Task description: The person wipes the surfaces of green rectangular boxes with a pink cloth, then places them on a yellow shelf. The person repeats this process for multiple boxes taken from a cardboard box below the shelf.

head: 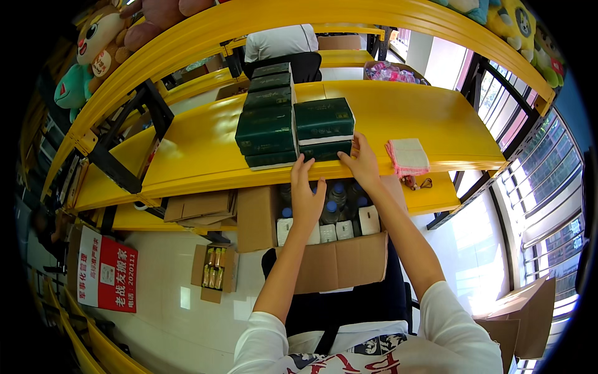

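Dark green soft packs with white sides, which look like tissue packs, stand in two stacks on a yellow metal shelf (411,117). The left stack (264,132) runs back in a row. In the right stack an upper pack (323,119) rests on a lower pack (325,151). At the lower pack's front left corner, the fingertips of my left hand (307,198) touch it, fingers apart. My right hand (363,161) has its thumb on the pack's front and its fingers around the right end. Below my arms is an open cardboard box (334,264) with blue-capped bottles (331,212) and white packs (369,220).
A folded pink-edged cloth (408,155) lies at the shelf's front right. Flattened cardboard (201,208) is on the lower shelf. On the floor, a small carton (219,271) holds yellow packets. Plush toys (100,42) sit on the upper yellow beam (299,14). Black uprights (114,163) flank the shelf.
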`<action>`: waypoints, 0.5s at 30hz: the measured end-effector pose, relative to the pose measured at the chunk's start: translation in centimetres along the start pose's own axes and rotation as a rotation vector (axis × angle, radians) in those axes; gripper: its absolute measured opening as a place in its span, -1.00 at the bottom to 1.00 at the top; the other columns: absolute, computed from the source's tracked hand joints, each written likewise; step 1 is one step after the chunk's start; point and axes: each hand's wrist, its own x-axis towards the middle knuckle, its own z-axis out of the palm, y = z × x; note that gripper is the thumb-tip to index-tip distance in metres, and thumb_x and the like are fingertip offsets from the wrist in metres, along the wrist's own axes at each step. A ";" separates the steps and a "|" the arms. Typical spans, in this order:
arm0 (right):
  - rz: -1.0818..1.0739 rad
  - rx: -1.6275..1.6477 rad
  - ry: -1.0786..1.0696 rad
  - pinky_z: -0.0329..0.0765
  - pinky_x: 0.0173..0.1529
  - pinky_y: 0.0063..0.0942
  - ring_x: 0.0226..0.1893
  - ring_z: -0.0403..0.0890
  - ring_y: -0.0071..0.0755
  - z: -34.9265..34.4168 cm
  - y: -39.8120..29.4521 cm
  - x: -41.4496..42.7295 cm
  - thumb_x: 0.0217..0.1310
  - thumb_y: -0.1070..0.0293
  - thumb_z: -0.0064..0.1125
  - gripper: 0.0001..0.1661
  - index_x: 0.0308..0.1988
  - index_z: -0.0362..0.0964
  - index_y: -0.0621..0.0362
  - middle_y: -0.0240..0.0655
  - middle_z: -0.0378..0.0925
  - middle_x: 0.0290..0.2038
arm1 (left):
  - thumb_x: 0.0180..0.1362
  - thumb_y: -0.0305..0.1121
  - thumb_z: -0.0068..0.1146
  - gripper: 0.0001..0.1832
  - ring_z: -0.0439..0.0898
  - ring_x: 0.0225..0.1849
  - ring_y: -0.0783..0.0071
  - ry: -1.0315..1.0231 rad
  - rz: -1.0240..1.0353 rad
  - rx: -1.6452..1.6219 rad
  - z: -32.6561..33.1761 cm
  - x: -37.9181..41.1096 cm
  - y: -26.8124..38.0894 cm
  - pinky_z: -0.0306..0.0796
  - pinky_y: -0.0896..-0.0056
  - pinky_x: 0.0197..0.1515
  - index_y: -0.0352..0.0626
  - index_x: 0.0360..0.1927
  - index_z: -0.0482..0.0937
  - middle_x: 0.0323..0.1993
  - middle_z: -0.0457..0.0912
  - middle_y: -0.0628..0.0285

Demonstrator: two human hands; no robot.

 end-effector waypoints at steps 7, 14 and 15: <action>0.041 -0.127 0.038 0.48 0.12 -0.34 0.02 0.57 -0.10 0.5 -1.0 -0.2 0.02 0.42 0.36 -0.27 0.19 0.25 0.19 -0.06 0.54 0.00 | 0.17 -0.54 0.11 -0.52 0.28 0.35 0.09 0.003 -0.008 0.013 0.1 0.0 0.1 0.22 0.29 0.34 -0.19 0.20 0.41 0.39 0.21 0.04; 0.029 -0.145 0.043 0.49 0.06 -0.32 -0.03 0.58 -0.05 0.8 -1.0 0.0 0.03 0.39 0.35 -0.31 0.17 0.28 0.17 -0.06 0.55 -0.04 | 0.19 -0.49 0.10 -0.53 0.22 0.39 0.03 -0.027 -0.004 -0.018 0.2 0.2 -0.3 0.17 0.23 0.37 -0.19 0.21 0.40 0.42 0.14 0.00; 0.021 -0.141 0.047 0.49 0.06 -0.31 -0.04 0.58 -0.05 0.8 -0.8 0.0 0.04 0.39 0.34 -0.32 0.17 0.28 0.17 -0.06 0.55 -0.04 | 0.20 -0.46 0.09 -0.52 0.20 0.41 0.00 -0.046 -0.011 -0.027 0.2 0.3 -0.3 0.15 0.19 0.38 -0.20 0.22 0.39 0.44 0.11 -0.01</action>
